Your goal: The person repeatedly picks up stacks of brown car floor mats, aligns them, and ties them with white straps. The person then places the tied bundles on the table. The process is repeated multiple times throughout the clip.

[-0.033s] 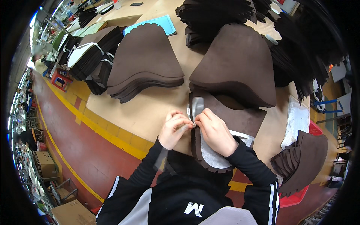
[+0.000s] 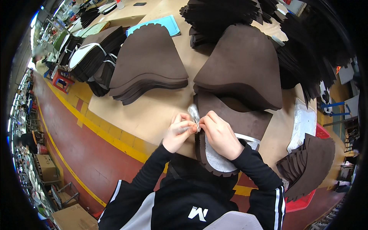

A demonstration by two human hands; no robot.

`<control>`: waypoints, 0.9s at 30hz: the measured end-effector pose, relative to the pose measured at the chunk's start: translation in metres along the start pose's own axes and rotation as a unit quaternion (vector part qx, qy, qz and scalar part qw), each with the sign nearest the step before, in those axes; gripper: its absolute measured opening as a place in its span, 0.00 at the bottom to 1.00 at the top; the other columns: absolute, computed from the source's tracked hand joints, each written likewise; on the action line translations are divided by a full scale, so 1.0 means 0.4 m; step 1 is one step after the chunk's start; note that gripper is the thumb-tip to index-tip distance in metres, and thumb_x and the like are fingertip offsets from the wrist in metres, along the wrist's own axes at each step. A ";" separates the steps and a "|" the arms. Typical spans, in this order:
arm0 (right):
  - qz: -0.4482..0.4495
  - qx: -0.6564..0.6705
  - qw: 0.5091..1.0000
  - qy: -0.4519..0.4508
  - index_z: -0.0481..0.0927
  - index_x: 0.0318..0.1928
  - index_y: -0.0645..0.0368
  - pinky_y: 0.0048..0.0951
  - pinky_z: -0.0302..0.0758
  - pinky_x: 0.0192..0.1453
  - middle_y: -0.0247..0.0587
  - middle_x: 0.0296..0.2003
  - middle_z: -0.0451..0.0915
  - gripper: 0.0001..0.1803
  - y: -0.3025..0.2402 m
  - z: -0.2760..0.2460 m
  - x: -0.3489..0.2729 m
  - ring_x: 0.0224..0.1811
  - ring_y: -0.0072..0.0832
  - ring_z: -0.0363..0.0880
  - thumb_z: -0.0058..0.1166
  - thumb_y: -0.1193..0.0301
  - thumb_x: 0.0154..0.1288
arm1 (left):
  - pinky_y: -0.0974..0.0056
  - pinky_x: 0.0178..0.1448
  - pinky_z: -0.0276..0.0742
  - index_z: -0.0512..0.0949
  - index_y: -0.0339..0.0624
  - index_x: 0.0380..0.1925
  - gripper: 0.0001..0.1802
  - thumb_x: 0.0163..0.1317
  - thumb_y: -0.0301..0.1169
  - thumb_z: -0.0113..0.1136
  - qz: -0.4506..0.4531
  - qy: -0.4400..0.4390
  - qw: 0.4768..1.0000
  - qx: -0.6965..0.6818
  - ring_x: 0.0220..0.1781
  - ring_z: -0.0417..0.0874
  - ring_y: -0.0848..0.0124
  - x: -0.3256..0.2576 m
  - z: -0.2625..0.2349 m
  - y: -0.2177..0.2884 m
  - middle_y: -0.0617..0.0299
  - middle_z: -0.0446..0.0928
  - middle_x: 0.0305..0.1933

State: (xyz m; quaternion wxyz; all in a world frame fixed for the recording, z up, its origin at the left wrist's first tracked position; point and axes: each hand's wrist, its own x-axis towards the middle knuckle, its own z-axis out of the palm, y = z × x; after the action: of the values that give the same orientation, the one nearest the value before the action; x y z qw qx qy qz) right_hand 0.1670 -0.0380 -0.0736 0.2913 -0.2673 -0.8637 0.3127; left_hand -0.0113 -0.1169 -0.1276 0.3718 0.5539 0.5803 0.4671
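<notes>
In front of me, a stack of dark brown cut pieces with notched edges lies at the table's near edge. A pale grey rounded piece lies on its near end, and a white band crosses the stack. My left hand and my right hand meet at the stack's left edge. Both are closed, fingertips pinching a thin, shiny whitish strip. Its loose end sticks up beyond the fingers, blurred. Whether the strip is knotted cannot be seen under the fingertips.
Larger brown stacks stand at the left and right. Strapped bundles sit at far left; a blue tray lies behind. Dark fanned piles fill the back right. More brown pieces rest over a red crate.
The strip's upper end has swung slightly left and bunched near the fingertips. A translucent tail that hung by my left wrist no longer shows there. My right hand and the stacks have stayed put.
</notes>
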 end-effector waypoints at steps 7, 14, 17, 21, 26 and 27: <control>-0.007 0.032 0.999 -0.007 0.79 0.36 0.61 0.37 0.77 0.35 0.42 0.31 0.74 0.06 -0.021 -0.030 0.012 0.31 0.41 0.80 0.60 0.75 0.59 | 0.70 0.58 0.64 0.80 0.36 0.41 0.10 0.66 0.31 0.62 -0.185 0.028 0.870 -0.457 0.52 0.72 0.79 -0.017 0.053 -0.020 0.67 0.72 0.52; -0.076 -0.071 0.993 -0.052 0.73 0.33 0.61 0.37 0.71 0.38 0.41 0.30 0.69 0.05 0.006 -0.043 -0.001 0.33 0.40 0.73 0.57 0.75 0.61 | 0.70 0.58 0.65 0.87 0.34 0.34 0.06 0.59 0.26 0.67 -0.116 0.175 0.950 -0.232 0.50 0.73 0.77 0.020 0.026 -0.006 0.64 0.71 0.48; -0.064 -0.060 0.989 -0.118 0.72 0.36 0.60 0.37 0.64 0.47 0.41 0.32 0.67 0.04 0.025 -0.055 -0.011 0.38 0.39 0.69 0.52 0.74 0.64 | 0.70 0.54 0.68 0.87 0.34 0.35 0.07 0.57 0.26 0.69 -0.093 0.211 0.965 -0.127 0.50 0.72 0.76 0.042 0.015 -0.038 0.64 0.69 0.48; -0.082 -0.058 0.984 -0.145 0.73 0.35 0.59 0.38 0.60 0.51 0.40 0.31 0.67 0.03 0.029 -0.066 -0.004 0.38 0.35 0.69 0.52 0.73 0.65 | 0.64 0.57 0.69 0.88 0.37 0.32 0.10 0.52 0.31 0.74 -0.050 0.250 0.967 -0.014 0.53 0.70 0.68 0.082 0.027 -0.072 0.62 0.70 0.47; -0.088 -0.081 0.986 -0.113 0.76 0.34 0.57 0.40 0.59 0.53 0.38 0.32 0.70 0.02 0.031 -0.082 -0.017 0.40 0.34 0.70 0.54 0.73 0.62 | 0.61 0.55 0.68 0.86 0.36 0.31 0.11 0.52 0.33 0.72 0.013 0.293 0.951 0.103 0.53 0.70 0.62 0.107 0.082 -0.075 0.58 0.71 0.45; -0.087 -0.107 0.986 -0.097 0.76 0.35 0.57 0.40 0.59 0.54 0.37 0.33 0.71 0.02 0.015 -0.102 -0.029 0.41 0.33 0.71 0.55 0.74 0.61 | 0.60 0.56 0.68 0.86 0.35 0.33 0.12 0.55 0.33 0.70 -0.004 0.282 0.955 0.087 0.53 0.71 0.61 0.108 0.068 -0.093 0.57 0.72 0.45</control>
State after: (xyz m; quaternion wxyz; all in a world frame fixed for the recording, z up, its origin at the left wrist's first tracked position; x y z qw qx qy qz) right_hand 0.2041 -0.0258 -0.0558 0.2016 -0.1889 -0.9364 0.2162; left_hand -0.0013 -0.0689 -0.1671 0.1456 0.4273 0.7023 0.5504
